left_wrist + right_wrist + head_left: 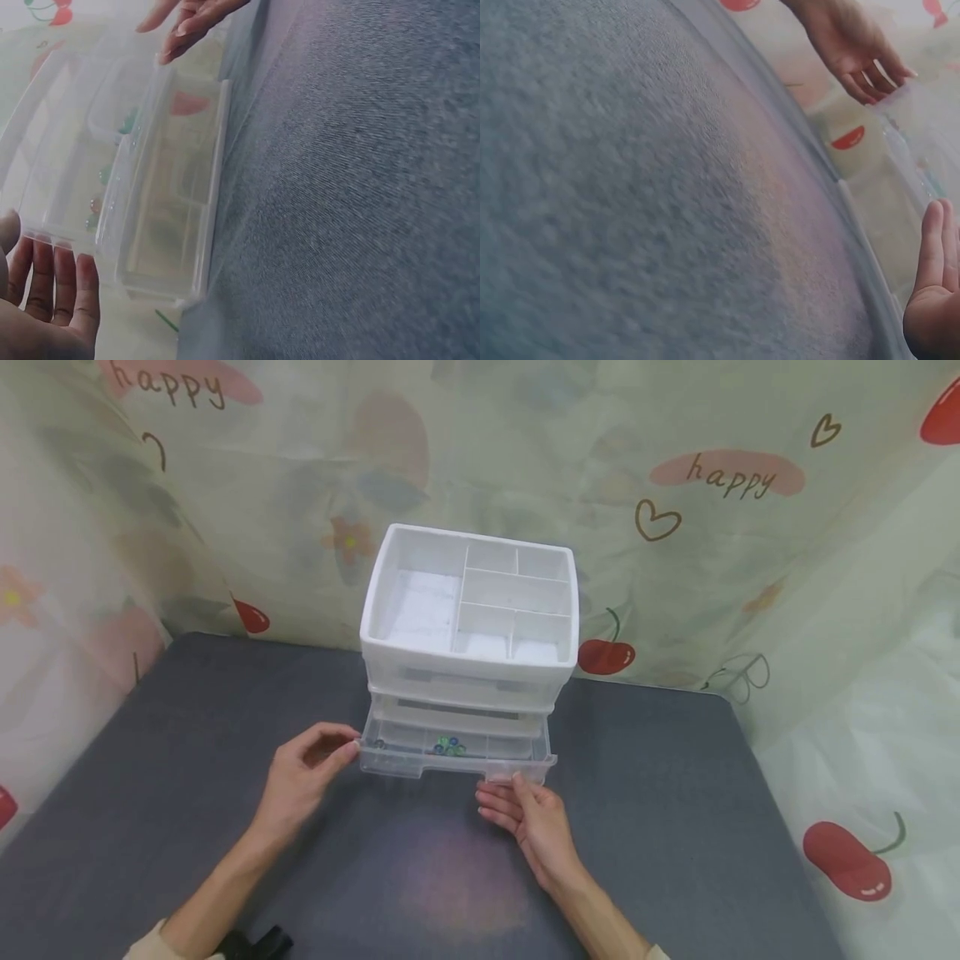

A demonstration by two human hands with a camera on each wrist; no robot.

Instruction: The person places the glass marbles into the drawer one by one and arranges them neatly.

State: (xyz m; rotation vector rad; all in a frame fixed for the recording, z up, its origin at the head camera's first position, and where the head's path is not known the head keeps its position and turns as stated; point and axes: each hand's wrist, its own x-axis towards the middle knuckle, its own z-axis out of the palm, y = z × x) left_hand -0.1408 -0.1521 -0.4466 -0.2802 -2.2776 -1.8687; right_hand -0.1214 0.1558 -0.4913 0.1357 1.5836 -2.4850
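Note:
A clear plastic drawer [487, 767] stands pulled out from the lower part of a white storage box [468, 681]. Green and blue glass marbles [450, 747] lie in its middle, and a dark one [379, 744] sits near the left end. My left hand [307, 777] holds the drawer's left end between thumb and fingers; the left wrist view shows these fingers [66, 281] against its side. At the right part of the front, my right hand [536, 827] grips the drawer's lower edge, thumb on the front and the other fingers lower down.
The box has an open, divided tray [420, 602] on top and another drawer [465, 685] under it. It stands on a dark grey cloth-covered table [652, 827]. Behind hangs a printed curtain [495, 452]. A black object [270, 943] shows beside the left forearm.

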